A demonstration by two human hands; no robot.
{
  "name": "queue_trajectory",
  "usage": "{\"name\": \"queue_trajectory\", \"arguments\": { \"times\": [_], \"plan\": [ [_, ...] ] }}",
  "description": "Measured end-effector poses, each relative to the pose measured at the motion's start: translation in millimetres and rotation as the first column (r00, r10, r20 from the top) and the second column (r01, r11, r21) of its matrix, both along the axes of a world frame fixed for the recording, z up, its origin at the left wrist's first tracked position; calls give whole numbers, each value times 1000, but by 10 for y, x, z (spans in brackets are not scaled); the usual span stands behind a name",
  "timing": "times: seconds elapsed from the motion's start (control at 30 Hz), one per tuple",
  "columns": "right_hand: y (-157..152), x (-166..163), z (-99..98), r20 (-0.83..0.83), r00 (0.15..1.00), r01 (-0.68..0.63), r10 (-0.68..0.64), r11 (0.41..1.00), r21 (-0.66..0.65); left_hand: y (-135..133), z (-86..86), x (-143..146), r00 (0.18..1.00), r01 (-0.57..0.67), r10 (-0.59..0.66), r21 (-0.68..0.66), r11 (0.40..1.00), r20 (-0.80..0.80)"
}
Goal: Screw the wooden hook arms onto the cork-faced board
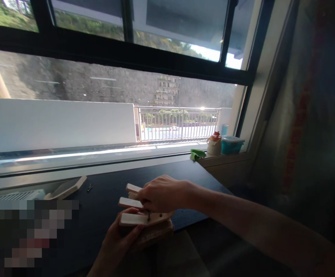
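Observation:
A wooden piece with several pale, flat-ended strips sits at the front edge of the dark table, with dark holes or screw heads in its nearest strip. My left hand grips it from the near left, thumb along the front and fingers behind. Over its middle lies my right hand, reaching in from the right with fingers curled down and pressed together between the strips. Whatever those fingertips pinch is hidden. Below the nearest strip shows a thicker brownish block, in shadow.
Small dark screw-like bits lie on the dark table. Left of them are a pale curved strip and a ribbed whitish object. A green cloth, a red-capped bottle and a teal tub stand by the window.

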State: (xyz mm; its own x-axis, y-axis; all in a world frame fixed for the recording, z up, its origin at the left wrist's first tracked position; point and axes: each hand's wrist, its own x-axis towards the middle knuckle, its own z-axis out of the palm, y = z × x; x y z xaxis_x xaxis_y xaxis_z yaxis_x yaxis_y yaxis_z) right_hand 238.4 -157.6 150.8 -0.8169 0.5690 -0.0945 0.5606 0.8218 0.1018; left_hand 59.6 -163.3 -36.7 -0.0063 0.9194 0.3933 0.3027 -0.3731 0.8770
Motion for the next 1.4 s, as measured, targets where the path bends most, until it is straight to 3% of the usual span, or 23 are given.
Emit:
{"name": "queue_trajectory", "arguments": {
  "times": [0.13,0.3,0.43,0.57,0.77,1.1,1.23,1.4],
  "plan": [
    [8,-15,-123,-50,998,-29,30,999,29,-2,-35,-3,1000,-10,11,-41,999,5],
    [3,-48,-259,-159,973,173,-166,984,34,-32,15,8,1000,-2,2,-72,997,0],
    [-8,-138,-211,-148,965,229,-218,972,60,-38,61,25,1000,-12,12,-53,999,-1],
    [7,-152,-109,-101,978,188,-182,981,53,-24,68,15,999,-34,34,-11,999,-5],
    [54,-51,-125,-118,993,2,0,1000,17,-4,3,-14,1000,-21,21,-39,999,1],
    [152,-18,-208,-179,956,238,-233,971,4,22,5,-16,999,-32,32,-59,998,-9],
    [111,-61,-112,-119,975,185,-185,983,-16,18,13,-19,999,-36,36,-17,999,-1],
    [83,-122,-48,82,996,39,-37,999,-28,6,28,-13,1000,-21,21,-13,1000,-3]
  ]
}}
